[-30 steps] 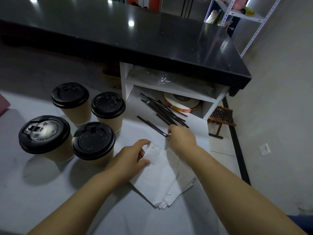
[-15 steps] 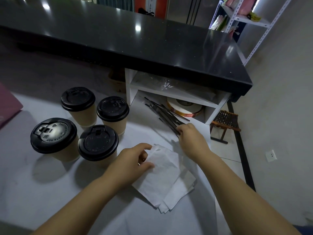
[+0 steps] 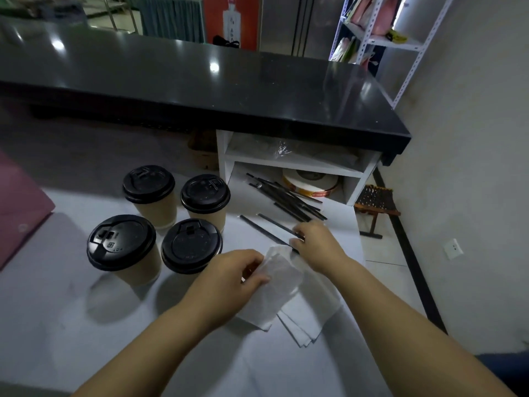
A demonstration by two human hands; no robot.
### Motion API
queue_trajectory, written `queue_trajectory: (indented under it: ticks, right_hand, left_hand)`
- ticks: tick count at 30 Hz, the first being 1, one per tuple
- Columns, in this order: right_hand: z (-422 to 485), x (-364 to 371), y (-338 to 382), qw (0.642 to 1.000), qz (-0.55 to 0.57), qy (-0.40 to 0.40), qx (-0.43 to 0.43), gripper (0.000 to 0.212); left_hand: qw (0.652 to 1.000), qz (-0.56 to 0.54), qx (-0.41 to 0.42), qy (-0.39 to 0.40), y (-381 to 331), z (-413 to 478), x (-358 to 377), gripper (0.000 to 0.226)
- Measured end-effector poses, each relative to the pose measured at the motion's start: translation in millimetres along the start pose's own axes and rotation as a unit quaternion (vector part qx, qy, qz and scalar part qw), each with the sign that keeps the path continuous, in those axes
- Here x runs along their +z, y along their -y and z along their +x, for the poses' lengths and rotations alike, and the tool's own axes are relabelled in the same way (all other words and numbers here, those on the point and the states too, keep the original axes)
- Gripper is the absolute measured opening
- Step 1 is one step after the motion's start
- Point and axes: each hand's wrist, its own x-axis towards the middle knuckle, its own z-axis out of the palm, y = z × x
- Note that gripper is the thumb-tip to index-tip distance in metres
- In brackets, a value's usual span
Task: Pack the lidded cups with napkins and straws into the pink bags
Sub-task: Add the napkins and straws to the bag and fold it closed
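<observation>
Several brown paper cups with black lids (image 3: 190, 245) stand together on the white table (image 3: 57, 325). My left hand (image 3: 229, 279) pinches the top white napkin (image 3: 274, 293) of a small stack (image 3: 309, 316) and lifts its edge. Just beyond it, my right hand (image 3: 315, 242) is closed on two black straws (image 3: 266, 229) that stick out to the upper left. A pile of black straws (image 3: 289, 197) lies at the mouth of a white cubby. A pink bag (image 3: 20, 207) lies at the left edge.
A black counter (image 3: 200, 90) overhangs the far side of the table. The white cubby (image 3: 289, 164) under it holds a round tin (image 3: 310, 183) and clear plastic. The table's right edge drops to the tiled floor, where a small stool (image 3: 375, 202) stands.
My right hand reached into the straw pile and has drawn back toward the napkins with two straws. My left hand has raised the top napkin's edge. The view has tilted up.
</observation>
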Motion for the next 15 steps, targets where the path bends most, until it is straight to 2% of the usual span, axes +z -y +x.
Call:
queue_trajectory:
  ticks: [4, 7, 8, 12, 15]
  right_hand:
    - [-1, 10, -1, 0.998, -0.050, 0.032, 0.007, 0.020]
    - [-1, 14, -5, 0.993, -0.116, 0.024, -0.011, 0.021]
    - [-2, 14, -6, 0.990, -0.140, 0.022, -0.019, 0.022]
    - [-2, 15, -8, 0.980, -0.192, 0.030, -0.043, 0.023]
    - [0, 13, -5, 0.980, -0.188, 0.044, -0.040, 0.028]
  left_hand:
    - [0.999, 0.037, 0.000, -0.015, 9, -6, 6, 0.008]
    - [0.998, 0.064, 0.002, -0.023, 13, -10, 12, 0.030]
    - [0.997, 0.072, 0.000, -0.024, 13, -11, 13, 0.030]
    - [0.995, 0.088, -0.021, -0.030, 14, -13, 15, 0.015]
    - [0.995, 0.093, -0.036, -0.028, 13, -16, 16, 0.014]
